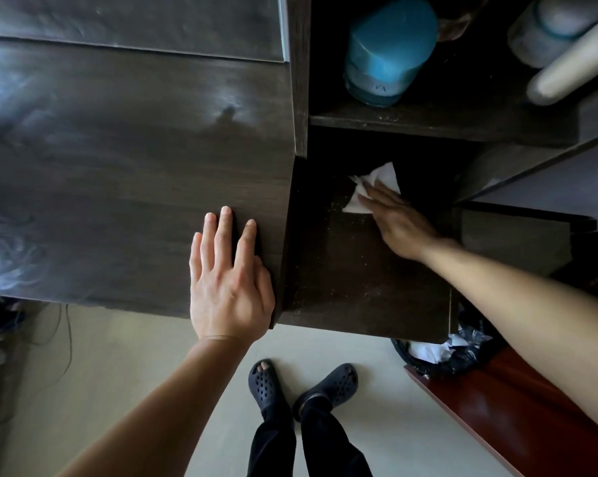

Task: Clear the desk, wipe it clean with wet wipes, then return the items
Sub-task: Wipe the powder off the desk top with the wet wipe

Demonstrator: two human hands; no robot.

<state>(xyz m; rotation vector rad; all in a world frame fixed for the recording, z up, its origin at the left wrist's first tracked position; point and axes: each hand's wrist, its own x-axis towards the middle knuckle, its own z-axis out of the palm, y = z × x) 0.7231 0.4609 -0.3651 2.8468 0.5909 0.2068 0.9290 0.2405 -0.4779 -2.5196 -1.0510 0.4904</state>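
The wipe (376, 180) is pinned under the right grip (399, 223), fingers straight, lying ahead toward the shelf (359, 277) back edge. The left grip (227, 284) is laid spread on the bench (118, 160) front right corner.

A pale floor (136, 356) fills the lower frame. At 4 o'clock a waste bin (402, 352) with a black liner (469, 352) holds crumpled white paper (428, 352). A glossy red-brown panel (514, 407) lies at 5 o'clock. Thin cables (69, 342) hang at 8 o'clock.

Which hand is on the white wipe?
The right hand presses the white wipe onto the lower shelf; the left hand lies flat on the desk top, touching no wipe.
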